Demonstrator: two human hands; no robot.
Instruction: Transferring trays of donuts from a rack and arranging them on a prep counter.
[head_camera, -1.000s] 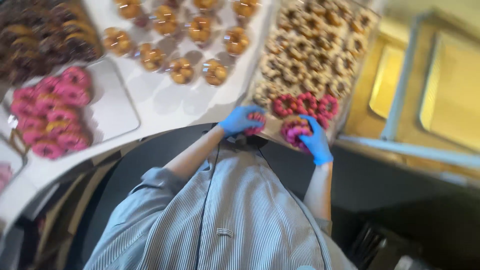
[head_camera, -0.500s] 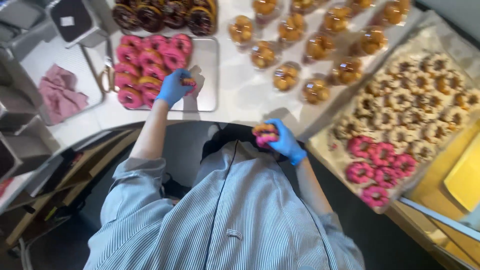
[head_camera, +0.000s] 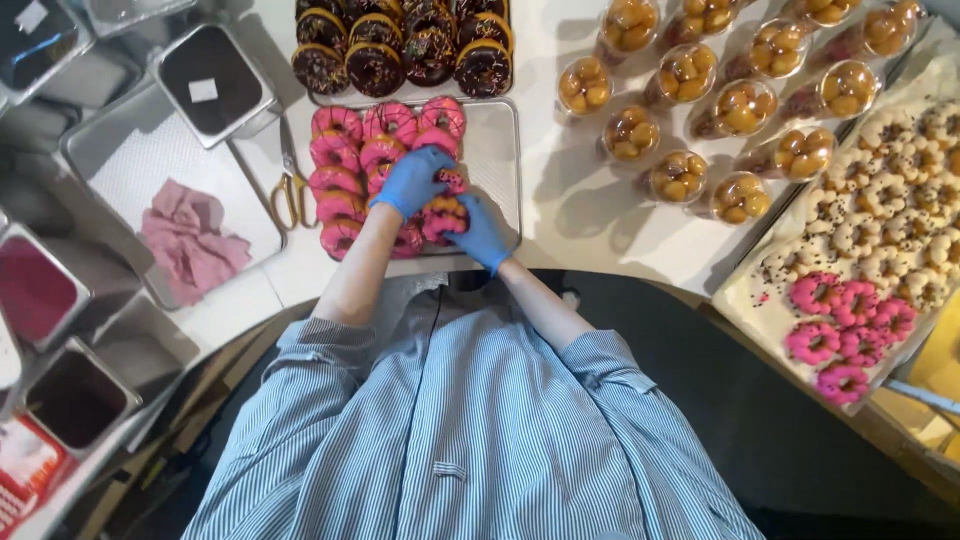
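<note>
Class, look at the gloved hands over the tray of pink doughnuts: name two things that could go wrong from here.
1. The left hand and right hand press among closely packed pink doughnuts on the tray; fingers could smear neighbouring glaze.
2. The doughnut under the right hand sits near the tray's front edge and might slide off.

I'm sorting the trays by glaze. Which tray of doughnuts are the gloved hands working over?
The metal tray of pink-glazed doughnuts in front of the person. Left hand and right hand rest on it; the chocolate doughnuts and pale ring doughnuts lie apart.

White counter (head_camera: 600, 225), dark floor (head_camera: 780, 420)
</note>
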